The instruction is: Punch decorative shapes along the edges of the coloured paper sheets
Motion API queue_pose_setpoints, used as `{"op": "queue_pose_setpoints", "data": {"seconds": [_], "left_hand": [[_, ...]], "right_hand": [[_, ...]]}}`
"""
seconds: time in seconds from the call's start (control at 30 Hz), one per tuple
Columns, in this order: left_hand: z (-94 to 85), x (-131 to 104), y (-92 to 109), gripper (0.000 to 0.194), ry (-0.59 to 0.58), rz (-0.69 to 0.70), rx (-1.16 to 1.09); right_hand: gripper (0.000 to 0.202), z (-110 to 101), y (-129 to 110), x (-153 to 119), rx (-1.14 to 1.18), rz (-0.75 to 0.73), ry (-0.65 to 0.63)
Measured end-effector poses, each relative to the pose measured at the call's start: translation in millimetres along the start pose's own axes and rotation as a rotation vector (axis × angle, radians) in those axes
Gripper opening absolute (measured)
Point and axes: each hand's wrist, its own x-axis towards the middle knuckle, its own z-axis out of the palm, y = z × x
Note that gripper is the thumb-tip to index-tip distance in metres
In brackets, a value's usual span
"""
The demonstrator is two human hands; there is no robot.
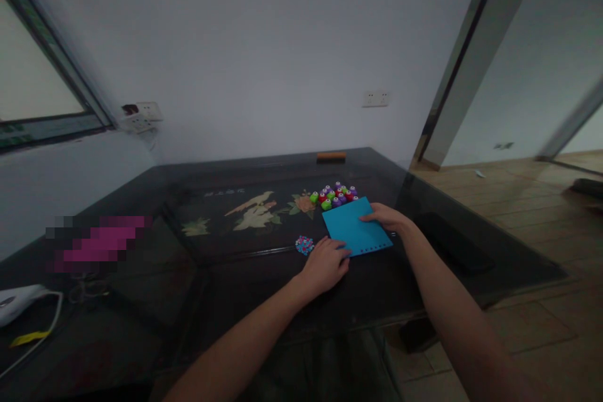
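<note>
**Your forearms (245,339) reach in, both hands on a blue sheet (355,229)**

Closest to the camera, your 2 bare forearms run inward from the bottom of the view to the dark, glossy worktop (226,295). Between your hands is the blue sheet, near the worktop's front edge and right of its bird-and-flower picture (254,213); a row of small dark marks lines its near edge. You have your right hand (389,217) at the sheet's right side, its grip narrow and holding that edge. Your left hand (326,262) touches the near left corner with its fingers; you cannot tell from this view whether that grip pinches the sheet or only rests on it.

Just beside your left hand sits a pile of tiny beads (304,245), pink, blue and white. Right beyond the sheet you have a cluster of green, purple and red pieces (337,195) with white tops. Farther back, an orange-brown block (331,157) stands at the worktop's rear edge. Well off to your left are a white device (21,301) with a cable, a yellow strip (29,339) and a pixelated pink patch (103,242).
</note>
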Motion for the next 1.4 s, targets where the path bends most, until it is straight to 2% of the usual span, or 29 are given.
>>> {"op": "queue_pose_setpoints", "data": {"seconds": [0.1,0.3,0.43,0.53,0.6,0.77,0.93,1.1,1.27,1.4], "left_hand": [[-7.3,7,-16,0.024,0.105,-0.038,-0.121],[-23.5,19,-67,0.030,0.436,-0.337,-0.442],[-21.5,22,-92,0.026,0.533,-0.490,-0.731],[-21.5,25,-102,0.024,0.599,-0.489,-0.888],[-25.1,27,-107,0.030,0.639,-0.440,-0.965],[-41.9,20,-121,0.052,0.677,-0.370,-1.082],[-49.5,4,-130,0.044,0.667,-0.462,-0.989],[-44.4,0,-126,0.041,0.728,-0.468,-0.905],[-38.8,0,-125,0.042,0.721,-0.485,-0.872],[-28.8,-1,-131,0.044,0.725,-0.483,-0.905]], "right_hand": [[0.038,3,-2,0,0.028,-0.038,0.023],[0.037,16,-8,-1,0.058,-0.195,0.067],[0.038,26,-15,2,0.042,-0.366,0.146],[0.039,39,-25,7,0.004,-0.508,0.203],[0.038,52,-34,12,-0.042,-0.580,0.233],[0.036,101,-49,26,-0.144,-0.674,0.235],[0.029,139,-40,35,-0.162,-0.720,0.198],[0.028,145,-30,38,-0.087,-0.727,0.205],[0.029,143,-22,43,-0.056,-0.717,0.256],[0.029,145,-12,48,-0.070,-0.690,0.234]]}}
